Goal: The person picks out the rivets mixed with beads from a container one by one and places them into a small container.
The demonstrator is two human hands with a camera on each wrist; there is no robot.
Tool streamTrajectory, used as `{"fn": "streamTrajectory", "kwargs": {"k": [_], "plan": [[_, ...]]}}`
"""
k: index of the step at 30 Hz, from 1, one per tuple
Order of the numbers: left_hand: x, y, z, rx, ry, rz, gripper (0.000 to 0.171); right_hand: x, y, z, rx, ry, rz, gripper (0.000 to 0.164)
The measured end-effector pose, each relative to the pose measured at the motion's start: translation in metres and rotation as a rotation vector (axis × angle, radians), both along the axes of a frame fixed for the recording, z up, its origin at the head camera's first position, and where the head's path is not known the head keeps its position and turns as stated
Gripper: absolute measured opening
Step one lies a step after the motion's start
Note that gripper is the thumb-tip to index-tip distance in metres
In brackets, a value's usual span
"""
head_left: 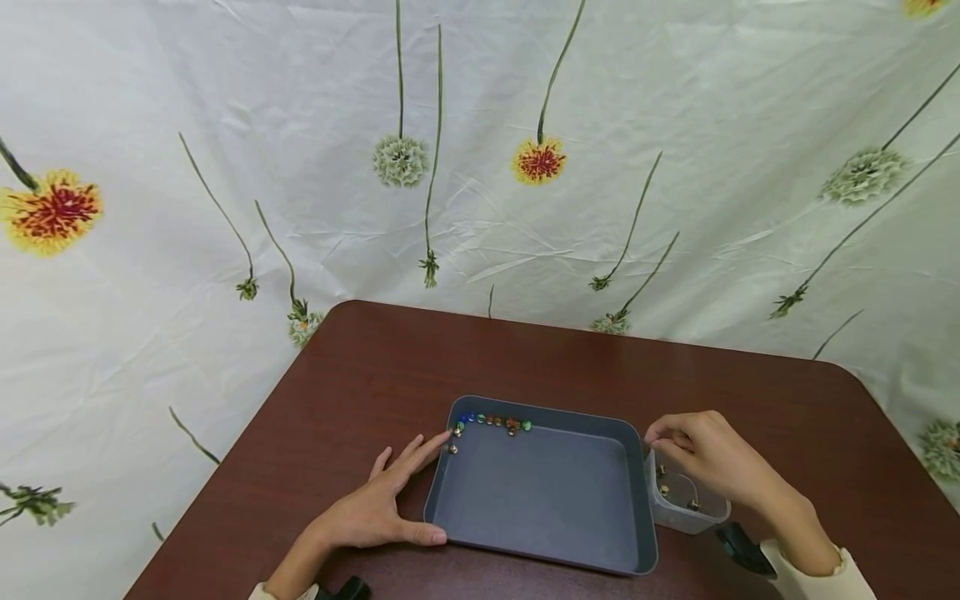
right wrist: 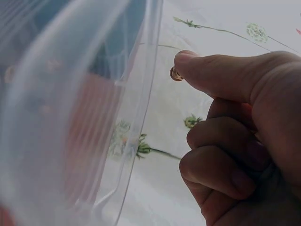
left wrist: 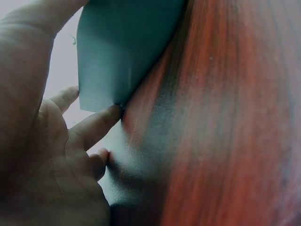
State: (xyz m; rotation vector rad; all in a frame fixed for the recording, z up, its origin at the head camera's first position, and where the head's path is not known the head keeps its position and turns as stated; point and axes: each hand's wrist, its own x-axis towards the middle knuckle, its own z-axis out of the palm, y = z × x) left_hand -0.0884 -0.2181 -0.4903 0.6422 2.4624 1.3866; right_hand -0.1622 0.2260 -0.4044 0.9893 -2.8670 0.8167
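Note:
A grey rectangular tray [head_left: 540, 487] lies on the table. Against its left wall rests my left hand [head_left: 375, 504], fingers spread, the thumb at the front corner and a fingertip near the far left rim. In the left wrist view, the fingers [left wrist: 96, 126] touch the outside of the tray [left wrist: 127, 47]. My right hand [head_left: 708, 454] is above a clear plastic container [head_left: 686, 518] at the tray's right side. Between thumb and finger it pinches a small round gold-brown bead [right wrist: 176, 74]; the other fingers are curled. Several small gold-coloured pieces [head_left: 663, 491] lie in the container.
Blue, green and orange glass marbles [head_left: 497, 421] line the tray's far left edge, with a few gold-coloured beads [head_left: 453, 449] down the left side. Underneath is a dark reddish-brown table [head_left: 420, 358]. A white flower-printed cloth [head_left: 480, 217] hangs behind it.

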Motion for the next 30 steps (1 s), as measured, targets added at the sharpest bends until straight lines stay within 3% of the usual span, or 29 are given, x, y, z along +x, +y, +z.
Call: {"fn": "streamTrajectory", "kwargs": {"k": [7,30], "plan": [[0.000,0.001,-0.002,0.011,-0.008,-0.010,0.106,0.006,0.013,-0.003,0.008,-0.047,-0.036,0.012],[-0.002,-0.001,-0.002,0.010,0.006,-0.013,0.107,0.014,0.026,-0.013,-0.034,0.024,-0.073,0.013]]}}
